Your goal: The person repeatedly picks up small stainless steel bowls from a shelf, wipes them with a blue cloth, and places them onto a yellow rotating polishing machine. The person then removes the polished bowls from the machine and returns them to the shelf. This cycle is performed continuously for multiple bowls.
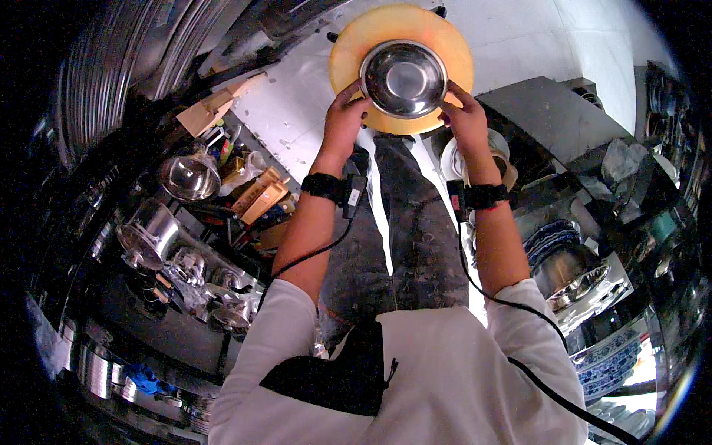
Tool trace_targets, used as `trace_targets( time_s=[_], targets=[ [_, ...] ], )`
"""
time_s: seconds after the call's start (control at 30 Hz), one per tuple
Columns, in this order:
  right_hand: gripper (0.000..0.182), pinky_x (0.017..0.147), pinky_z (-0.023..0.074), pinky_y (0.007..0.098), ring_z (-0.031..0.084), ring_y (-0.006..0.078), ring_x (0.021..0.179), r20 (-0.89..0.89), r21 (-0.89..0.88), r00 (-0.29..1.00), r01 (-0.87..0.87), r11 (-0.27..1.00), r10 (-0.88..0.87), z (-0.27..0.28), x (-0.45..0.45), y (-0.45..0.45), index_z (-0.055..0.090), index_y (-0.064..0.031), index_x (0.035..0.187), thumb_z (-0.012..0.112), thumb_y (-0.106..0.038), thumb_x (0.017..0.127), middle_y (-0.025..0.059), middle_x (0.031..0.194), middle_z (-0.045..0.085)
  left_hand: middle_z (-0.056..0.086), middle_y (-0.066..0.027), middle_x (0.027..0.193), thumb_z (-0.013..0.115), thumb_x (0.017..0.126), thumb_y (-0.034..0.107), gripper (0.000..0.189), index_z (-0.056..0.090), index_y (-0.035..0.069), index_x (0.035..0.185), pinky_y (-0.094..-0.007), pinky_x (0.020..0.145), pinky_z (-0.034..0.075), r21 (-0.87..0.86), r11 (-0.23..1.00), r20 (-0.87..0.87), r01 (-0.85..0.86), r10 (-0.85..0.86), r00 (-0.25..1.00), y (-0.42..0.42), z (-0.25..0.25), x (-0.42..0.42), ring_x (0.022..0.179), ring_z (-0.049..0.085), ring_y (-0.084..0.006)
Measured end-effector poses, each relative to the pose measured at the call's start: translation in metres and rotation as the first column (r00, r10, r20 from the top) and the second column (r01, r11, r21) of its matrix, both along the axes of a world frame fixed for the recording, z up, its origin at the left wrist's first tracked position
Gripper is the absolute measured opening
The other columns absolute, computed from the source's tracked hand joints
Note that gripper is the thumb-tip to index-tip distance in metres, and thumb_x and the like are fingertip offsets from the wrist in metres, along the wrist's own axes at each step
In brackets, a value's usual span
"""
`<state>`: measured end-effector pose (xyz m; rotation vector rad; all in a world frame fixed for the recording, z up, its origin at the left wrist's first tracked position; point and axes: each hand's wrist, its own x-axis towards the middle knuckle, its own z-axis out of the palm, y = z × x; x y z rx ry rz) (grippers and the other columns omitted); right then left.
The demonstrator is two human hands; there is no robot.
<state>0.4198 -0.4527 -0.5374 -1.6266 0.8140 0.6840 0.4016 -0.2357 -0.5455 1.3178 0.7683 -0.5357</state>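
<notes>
Between my hands is a shiny, round stainless steel bowl (405, 79), and I look down into its hollow. My left hand (347, 114) grips its rim at the lower left. On the opposite side, my right hand (464, 114) has thumb and fingers on the rim. Below the bowl shows a larger round yellow-orange tabletop or stool seat (345, 53); whether the bowl rests on it or is held above it I cannot tell. Nothing is visible inside the bowl. Each wrist wears a black strap with a small cabled device.
Left: a steel bowl (191, 177), cardboard boxes (264, 197) and a steel pot (150, 233) on shelving. Right: a grey cabinet top (534, 111), white dishes (451, 158) partly behind my forearm, a steel basin (573, 272) and stacked blue-patterned plates (606, 361). Pale floor (300, 94) lies ahead.
</notes>
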Motion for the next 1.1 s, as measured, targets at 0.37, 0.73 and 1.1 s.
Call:
trace_targets(
  time_s=[0.37, 0.73, 1.1],
  targets=[
    [0.038, 0.077, 0.0479, 0.0302, 0.06, 0.0207, 0.086, 0.233, 0.508, 0.971, -0.071, 0.858, -0.058, 0.112, 0.004, 0.053, 0.045, 0.0003, 0.118, 0.049, -0.002, 0.08, 0.0095, 0.099, 0.057, 0.046, -0.008, 0.123, 0.039, 0.09, 0.048, 0.05, 0.037, 0.018, 0.131, -0.0476, 0.095, 0.036, -0.464, 0.803, 0.003, -0.373, 0.422, 0.906, 0.061, 0.116, -0.05, 0.113, 0.045, -0.0254],
    [0.022, 0.087, 0.0427, 0.0287, 0.052, 0.0184, 0.103, 0.766, 0.396, 0.438, -0.898, 0.19, 0.472, 0.31, -0.01, 0.258, 0.057, -0.0036, 0.094, 0.053, 0.004, 0.074, 0.0075, 0.111, 0.057, 0.038, -0.006, 0.133, 0.05, 0.088, 0.012, 0.06, 0.019, 0.017, 0.14, -0.0382, 0.095, 0.041, -0.481, 0.564, 0.319, -0.672, 0.826, 0.465, 0.179, 0.344, -0.199, 0.117, 0.043, -0.0208],
    [0.034, 0.086, 0.0441, 0.0304, 0.056, 0.0195, 0.099, 0.86, 0.31, 0.174, -0.925, -0.22, 0.48, 0.49, -0.136, 0.426, 0.055, -0.0031, 0.11, 0.056, -0.004, 0.076, 0.0092, 0.111, 0.058, 0.053, -0.0118, 0.117, 0.051, 0.086, 0.007, 0.044, 0.038, 0.004, 0.128, -0.0385, 0.088, 0.047, -0.637, 0.354, 0.447, -0.685, 0.893, 0.046, 0.221, 0.464, -0.391, 0.103, 0.056, -0.0225]
  ],
)
